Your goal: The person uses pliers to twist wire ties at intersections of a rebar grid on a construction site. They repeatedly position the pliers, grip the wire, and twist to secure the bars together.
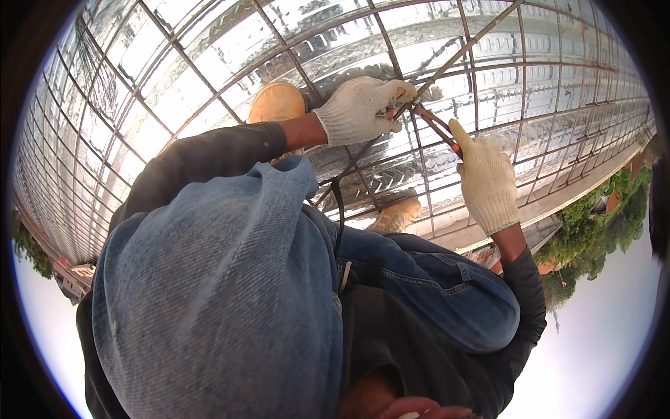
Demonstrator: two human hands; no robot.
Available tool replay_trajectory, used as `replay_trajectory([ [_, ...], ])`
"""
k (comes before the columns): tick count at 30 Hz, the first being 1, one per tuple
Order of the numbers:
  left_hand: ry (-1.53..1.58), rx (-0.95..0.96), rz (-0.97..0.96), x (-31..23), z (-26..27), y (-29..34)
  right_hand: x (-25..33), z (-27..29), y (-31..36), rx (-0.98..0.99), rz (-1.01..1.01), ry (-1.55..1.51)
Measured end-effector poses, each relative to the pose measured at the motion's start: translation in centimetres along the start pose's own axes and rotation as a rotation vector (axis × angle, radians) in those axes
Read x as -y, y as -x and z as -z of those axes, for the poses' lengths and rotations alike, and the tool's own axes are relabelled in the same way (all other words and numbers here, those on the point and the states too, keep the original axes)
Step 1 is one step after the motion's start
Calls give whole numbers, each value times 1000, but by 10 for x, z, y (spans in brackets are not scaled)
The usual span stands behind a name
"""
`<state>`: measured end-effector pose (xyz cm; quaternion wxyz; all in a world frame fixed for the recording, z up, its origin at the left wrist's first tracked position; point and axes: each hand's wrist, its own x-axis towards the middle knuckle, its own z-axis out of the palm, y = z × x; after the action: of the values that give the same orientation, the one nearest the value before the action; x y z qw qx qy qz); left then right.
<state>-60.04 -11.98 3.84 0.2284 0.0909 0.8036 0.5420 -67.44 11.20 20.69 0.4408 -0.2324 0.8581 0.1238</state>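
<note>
My right hand (pixel 488 183), in a cream knitted glove, is closed round the handles of a pair of pincers (pixel 438 127) with orange-red on the grips. Its index finger lies along one handle. The jaws of the pincers meet a crossing in a mesh of thin steel bars. A diagonal bar (pixel 466 49) runs from the upper right down to that crossing. Just left of the jaws, my left hand (pixel 359 110), gloved the same way, has its fingers curled in at the bars. What it pinches there is too small to make out.
The rebar grid (pixel 209 84) spreads over shiny, silvery ribbed decking (pixel 335 52). My tan boots (pixel 277 103) stand on it between the bars. Along the right lies a pale concrete edge (pixel 558 199), with green trees (pixel 593 234) beyond. A dark strap (pixel 339 216) hangs by my knee.
</note>
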Motion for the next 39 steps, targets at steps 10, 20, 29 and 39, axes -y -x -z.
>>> replay_trajectory([
  [10, -7, -29, -10, 1, -3, -3, -21, -24, -8, 55, 4, -210],
  [20, -3, -36, 3, 2, -5, -3, -44, -52, -15, 694, -198, -1405],
  [29, -21, 40, 69, 1, -1, -3, -20, -27, 3, -276, 22, 121],
  [39, -7, -5, 35, 7, -7, -2, -35, -55, -5, 490, -249, -1041],
])
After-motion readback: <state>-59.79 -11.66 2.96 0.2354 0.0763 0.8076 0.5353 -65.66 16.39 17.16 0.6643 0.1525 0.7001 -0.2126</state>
